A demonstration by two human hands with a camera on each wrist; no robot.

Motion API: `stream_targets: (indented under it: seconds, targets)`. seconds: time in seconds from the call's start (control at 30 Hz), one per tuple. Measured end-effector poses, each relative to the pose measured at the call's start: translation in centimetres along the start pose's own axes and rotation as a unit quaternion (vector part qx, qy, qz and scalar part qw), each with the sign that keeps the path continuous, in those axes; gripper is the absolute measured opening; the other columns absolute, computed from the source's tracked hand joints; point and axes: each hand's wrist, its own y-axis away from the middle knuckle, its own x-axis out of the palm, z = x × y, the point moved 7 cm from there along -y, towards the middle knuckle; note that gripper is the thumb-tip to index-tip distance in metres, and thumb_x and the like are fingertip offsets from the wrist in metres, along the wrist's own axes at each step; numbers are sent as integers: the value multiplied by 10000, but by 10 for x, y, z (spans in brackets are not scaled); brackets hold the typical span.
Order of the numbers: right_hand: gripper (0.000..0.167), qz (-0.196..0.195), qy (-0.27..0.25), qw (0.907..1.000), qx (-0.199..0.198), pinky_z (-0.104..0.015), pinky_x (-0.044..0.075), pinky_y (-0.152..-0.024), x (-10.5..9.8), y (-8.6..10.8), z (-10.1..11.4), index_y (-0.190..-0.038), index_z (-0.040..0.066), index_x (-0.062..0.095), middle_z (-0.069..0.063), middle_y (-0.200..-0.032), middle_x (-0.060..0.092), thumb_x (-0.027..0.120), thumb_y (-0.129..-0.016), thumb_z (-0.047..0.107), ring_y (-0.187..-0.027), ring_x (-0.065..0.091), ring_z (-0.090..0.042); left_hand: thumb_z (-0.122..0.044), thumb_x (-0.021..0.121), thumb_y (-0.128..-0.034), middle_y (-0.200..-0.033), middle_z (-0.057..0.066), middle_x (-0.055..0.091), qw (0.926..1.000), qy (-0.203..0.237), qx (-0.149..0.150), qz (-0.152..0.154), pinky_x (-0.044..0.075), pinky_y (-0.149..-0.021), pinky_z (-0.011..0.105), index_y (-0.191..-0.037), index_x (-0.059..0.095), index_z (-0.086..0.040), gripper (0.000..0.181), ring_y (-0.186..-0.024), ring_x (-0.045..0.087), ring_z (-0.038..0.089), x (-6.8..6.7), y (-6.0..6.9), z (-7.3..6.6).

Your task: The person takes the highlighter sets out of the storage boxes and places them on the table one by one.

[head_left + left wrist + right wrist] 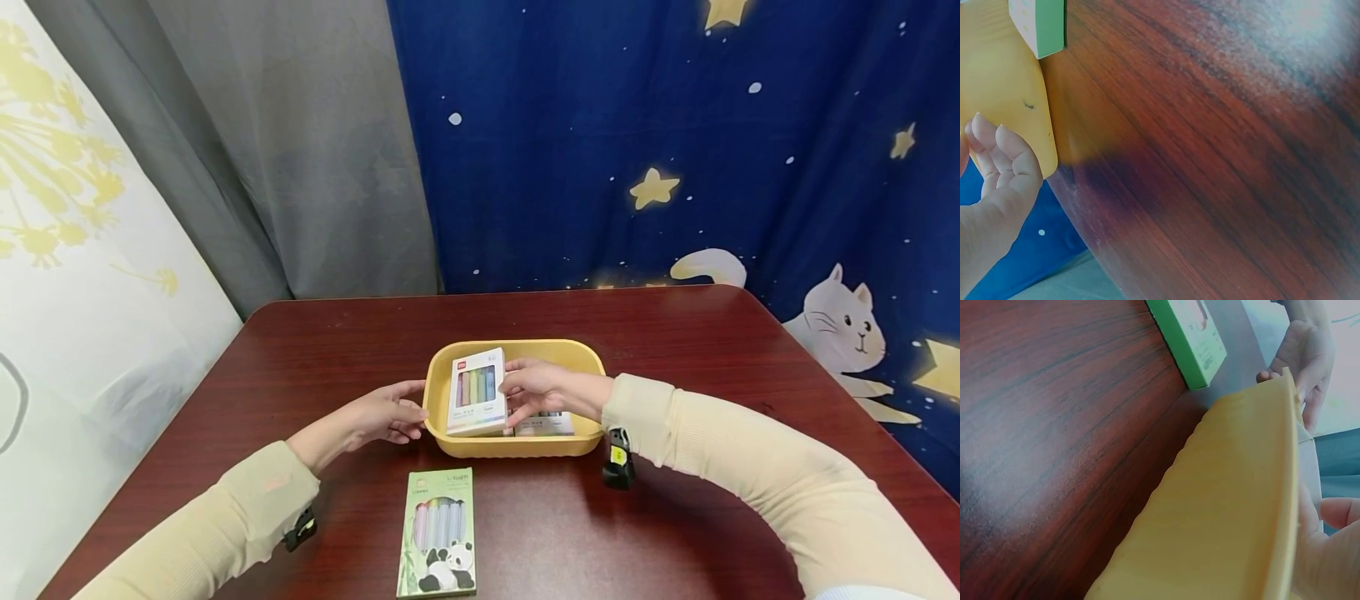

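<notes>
A yellow plastic basket (525, 447) stands on the table. My left hand (384, 414) is at its left end, with finger and thumb at the rim; the left wrist view shows those fingers bent against the basket's wall (1007, 81). Reaching into the basket from the right, my right hand (534, 388) grips the right edge of a white box (477, 417), whose window shows a row of coloured sticks. This box leans inside the left half of the basket. A second white box (551, 425) lies in the basket below my right hand, partly hidden by it.
In front of the basket lies a green box (437, 533) with a panda picture and a window showing pens. The dark red wooden table (337, 333) reaches back to a grey curtain (315, 150) and a blue starry curtain (570, 167).
</notes>
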Motion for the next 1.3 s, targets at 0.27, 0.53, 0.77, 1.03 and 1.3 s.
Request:
stream_targets:
  seconds: [0.27,0.53,0.77,1.03,1.3]
  targets:
    - [500,103,-66,9997,-198,-383,543,-593,-2,12,6,-1345,-24,268,-155,-938,527,402,-865,-66,-781,578,-222,-91,549,-893,-832,3,606,10000,-12,3,19,481,-657,265,-1449,153,-37,684,-671,586,102,0,-1,0]
    - [549,113,-215,9994,-230,-394,543,-606,-5,28,7,-1386,-19,195,-184,-1008,522,418,-885,-40,-789,585,-219,-94,549,-893,-832,1,610,10000,-18,5,39,480,-661,269,-1447,151,-31,686,-673,587,101,1,0,-1]
    - [544,226,-452,9983,-297,-393,543,-602,-6,46,8,-1384,-14,198,-172,-1042,526,430,-892,-37,-815,594,-215,-94,549,-894,-823,-4,613,10000,-7,-18,32,484,-662,273,-1448,155,-37,682,-674,588,102,1,0,-1]
    - [548,645,-605,9949,-475,-409,540,-634,1,69,6,-1370,-38,186,-173,-1039,553,424,-876,-56,-864,605,-237,-92,547,-895,-821,1,614,10000,-34,-28,-9,485,-667,279,-1448,156,-40,679,-670,588,104,-1,1,-1]
    - [548,945,-604,9923,-531,-474,520,-703,8,93,-7,-1336,-41,173,-145,-1061,563,452,-865,-37,-913,600,-236,-83,525,-906,-821,3,615,10000,-67,-17,-21,482,-658,271,-1451,151,-43,662,-666,589,101,0,0,-1]
